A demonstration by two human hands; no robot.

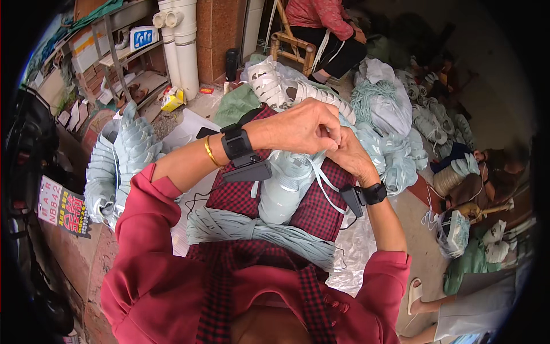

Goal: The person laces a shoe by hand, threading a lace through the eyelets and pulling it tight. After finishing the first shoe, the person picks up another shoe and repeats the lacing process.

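Note:
A pale blue shoe rests on my lap over a red-and-black checked apron, its toe toward me. A flat, light shoelace loops from its opening and hangs to the right. Above the shoe, my left hand and my right hand meet, fingertips pinched together. A pale bit of lace shows between them; the fingers hide most of it. Across my lap, nearer to me, lies a thick bundle of pale blue laces, tied at its middle.
Stacked pale blue shoes stand at left, with more shoes at right. White shoes and a lace-filled bag lie beyond. Someone in a red top sits on a bamboo chair. White pipes rise behind.

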